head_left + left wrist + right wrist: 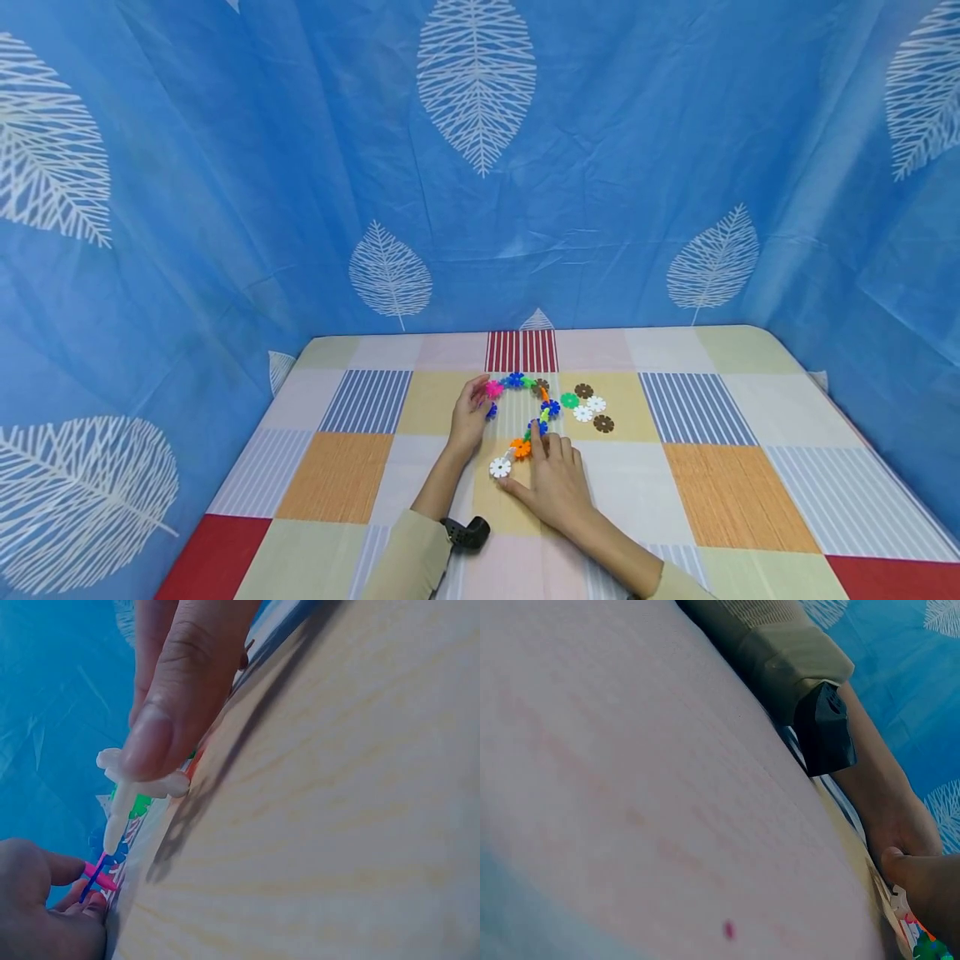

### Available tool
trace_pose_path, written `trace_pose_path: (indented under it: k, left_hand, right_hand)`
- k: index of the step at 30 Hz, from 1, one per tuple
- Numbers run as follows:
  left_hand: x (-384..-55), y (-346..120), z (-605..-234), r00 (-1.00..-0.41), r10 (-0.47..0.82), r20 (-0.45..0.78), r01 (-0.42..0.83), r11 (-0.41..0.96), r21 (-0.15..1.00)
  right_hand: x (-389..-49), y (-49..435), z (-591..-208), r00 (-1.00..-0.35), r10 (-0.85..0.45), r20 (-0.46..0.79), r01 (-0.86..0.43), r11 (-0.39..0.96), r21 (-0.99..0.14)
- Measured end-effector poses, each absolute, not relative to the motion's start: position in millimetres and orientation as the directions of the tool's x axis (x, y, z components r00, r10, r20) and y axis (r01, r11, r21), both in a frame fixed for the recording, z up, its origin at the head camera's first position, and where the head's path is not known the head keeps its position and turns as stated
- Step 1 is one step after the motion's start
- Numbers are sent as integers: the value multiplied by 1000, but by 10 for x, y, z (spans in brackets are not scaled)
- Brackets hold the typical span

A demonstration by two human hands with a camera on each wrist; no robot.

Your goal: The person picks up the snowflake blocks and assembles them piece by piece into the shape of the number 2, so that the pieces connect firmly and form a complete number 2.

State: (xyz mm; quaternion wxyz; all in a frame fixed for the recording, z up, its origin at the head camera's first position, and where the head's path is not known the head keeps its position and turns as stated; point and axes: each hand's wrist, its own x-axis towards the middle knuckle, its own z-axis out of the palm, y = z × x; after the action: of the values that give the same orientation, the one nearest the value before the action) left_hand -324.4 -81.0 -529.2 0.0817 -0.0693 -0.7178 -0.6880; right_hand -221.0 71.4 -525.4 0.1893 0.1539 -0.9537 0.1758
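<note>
A curved chain of interlocking snowflake discs lies on the patterned cloth in the head view. My left hand (468,415) is at its left end, pinching a blue disc (491,411) beside a pink disc (493,389). In the left wrist view, the fingers of that hand (45,904) hold the blue disc edge-on. My right hand (561,485) lies over the near end with its index finger extended onto another blue disc (537,427). Its thumb touches the white end disc (500,467), next to an orange disc (521,449). The right wrist view mostly misses the right fingers.
Right of the chain lie loose discs: a green disc (570,401), white discs (596,403) and brown discs (603,424). A black wrist device (468,533) sits on the left forearm. Blue leaf-print curtains (600,167) surround the table's back and sides.
</note>
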Motion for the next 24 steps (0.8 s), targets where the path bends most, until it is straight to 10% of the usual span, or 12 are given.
trace_pose_path:
  k: [16, 24]
  left_hand:
    - [-2907, -985, -5128, -945, -166, 281, 268, 98, 958]
    - [-2581, -1090, -5143, -906, 179, 383, 422, 304, 854]
  right_hand:
    - [-2355, 975, -5128, -876, -127, 466, -355, 823, -443]
    - [-2990, 1519, -5013, -858, -16, 513, -365, 722, -588]
